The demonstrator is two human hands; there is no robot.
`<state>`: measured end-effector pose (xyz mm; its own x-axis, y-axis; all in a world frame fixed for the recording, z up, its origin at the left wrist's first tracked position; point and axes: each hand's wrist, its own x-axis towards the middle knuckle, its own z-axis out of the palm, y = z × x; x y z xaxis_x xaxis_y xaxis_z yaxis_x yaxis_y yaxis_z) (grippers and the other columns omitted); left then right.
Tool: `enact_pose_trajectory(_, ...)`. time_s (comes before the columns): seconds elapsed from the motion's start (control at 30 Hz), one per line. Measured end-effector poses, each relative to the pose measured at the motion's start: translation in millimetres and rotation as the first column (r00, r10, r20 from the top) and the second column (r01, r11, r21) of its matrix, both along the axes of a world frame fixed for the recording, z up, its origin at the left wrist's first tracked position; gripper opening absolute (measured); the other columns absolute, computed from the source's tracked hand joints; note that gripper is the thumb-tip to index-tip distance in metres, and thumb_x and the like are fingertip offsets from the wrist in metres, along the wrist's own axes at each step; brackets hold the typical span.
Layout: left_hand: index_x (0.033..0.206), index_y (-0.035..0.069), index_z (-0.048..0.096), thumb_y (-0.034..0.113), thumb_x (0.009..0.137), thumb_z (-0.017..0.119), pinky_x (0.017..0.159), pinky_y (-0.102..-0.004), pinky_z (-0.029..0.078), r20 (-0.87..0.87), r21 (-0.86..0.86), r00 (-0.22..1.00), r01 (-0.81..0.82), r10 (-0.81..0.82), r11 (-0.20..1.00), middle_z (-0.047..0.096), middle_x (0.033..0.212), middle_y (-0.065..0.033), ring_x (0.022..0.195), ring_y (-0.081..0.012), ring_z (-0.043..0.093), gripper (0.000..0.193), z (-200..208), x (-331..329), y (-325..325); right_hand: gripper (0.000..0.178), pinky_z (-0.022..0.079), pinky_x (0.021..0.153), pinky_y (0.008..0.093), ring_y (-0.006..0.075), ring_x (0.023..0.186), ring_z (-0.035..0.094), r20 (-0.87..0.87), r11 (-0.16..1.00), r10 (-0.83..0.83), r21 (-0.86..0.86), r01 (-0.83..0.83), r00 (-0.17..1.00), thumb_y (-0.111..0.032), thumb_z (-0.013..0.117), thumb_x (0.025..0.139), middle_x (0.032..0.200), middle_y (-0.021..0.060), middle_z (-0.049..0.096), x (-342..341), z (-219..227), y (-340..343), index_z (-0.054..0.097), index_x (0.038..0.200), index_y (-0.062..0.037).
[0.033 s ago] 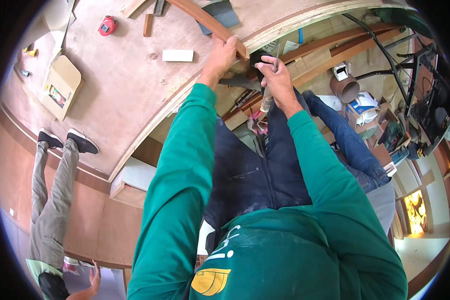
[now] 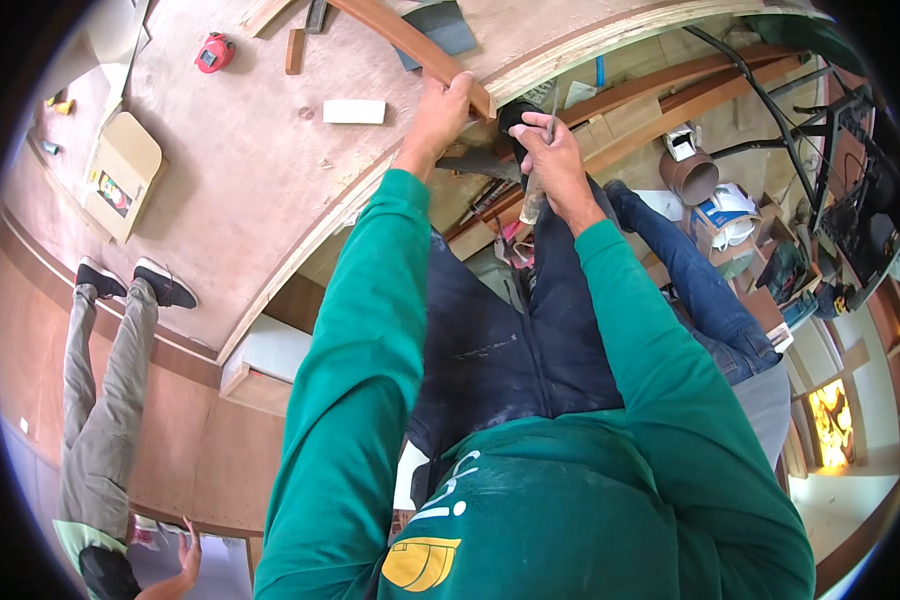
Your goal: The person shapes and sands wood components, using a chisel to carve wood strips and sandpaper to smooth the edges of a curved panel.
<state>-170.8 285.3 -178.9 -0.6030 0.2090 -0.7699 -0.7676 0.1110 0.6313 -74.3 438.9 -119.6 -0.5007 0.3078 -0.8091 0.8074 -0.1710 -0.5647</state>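
My left hand (image 2: 441, 112) is closed round the near end of a long reddish-brown wood strip (image 2: 398, 38), which runs up and left over the edge of the pale plywood surface (image 2: 260, 150). Just to its right, my right hand (image 2: 555, 165) grips what looks like a chisel (image 2: 532, 206). Its thin grey blade points up past my fingers, and the worn, pale handle end sticks out below my palm. The blade stands a little apart from the strip's end. My fingers partly hide the chisel's middle.
On the plywood lie a white block (image 2: 354, 111), a red tape measure (image 2: 215, 53), a small wood offcut (image 2: 295, 51), dark sheets (image 2: 440, 35) and a cardboard piece (image 2: 127, 175). Another person in grey trousers (image 2: 105, 430) stands at left. Planks (image 2: 670, 105), a brown tube (image 2: 689, 177) and boxes crowd the right.
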Motion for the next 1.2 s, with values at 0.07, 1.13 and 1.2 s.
enact_pose_trajectory(0.07,0.128,-0.011,0.059,0.039,0.104,0.055,0.089,-0.0386,0.061,0.040,0.007,0.999,0.004,-0.005,1.000,0.069,0.120,-0.0221,0.101,-0.0284,0.071,0.056,3.3,0.4,-1.9,0.046,0.045,0.058,0.0236,0.0069,0.061,0.053,0.039,1.000,0.004,-0.002,-0.004,0.999,-0.019,0.074,0.094,0.095,0.0037,0.068,-2.6,0.3,0.5,0.058,0.131,0.0044)
enact_pose_trajectory(1.13,0.133,0.009,0.061,0.063,0.079,0.079,0.114,-0.0584,0.031,-0.295,-0.879,-0.405,0.471,-0.865,0.079,0.064,0.124,-0.0158,0.134,-0.0368,0.049,0.078,46.3,-56.7,-2.7,0.029,0.050,0.055,0.0307,0.0126,0.060,0.058,-0.069,0.696,-0.677,-0.385,0.607,0.733,-0.018,0.069,0.093,0.090,0.0080,0.066,82.7,-5.3,-49.8,0.062,0.111,0.0029)
enact_pose_trajectory(1.2,0.125,0.015,0.068,0.055,0.084,0.079,0.114,-0.0567,0.033,-0.371,-0.854,-0.437,0.508,-0.820,0.116,0.069,0.113,-0.0067,0.122,-0.0298,0.059,0.058,35.9,-56.4,1.7,0.029,0.050,0.055,0.0311,0.0129,0.061,0.058,-0.021,0.702,-0.667,-0.351,0.620,0.745,-0.018,0.068,0.094,0.087,0.0066,0.063,80.2,-2.3,-50.3,0.059,0.111,0.0031)
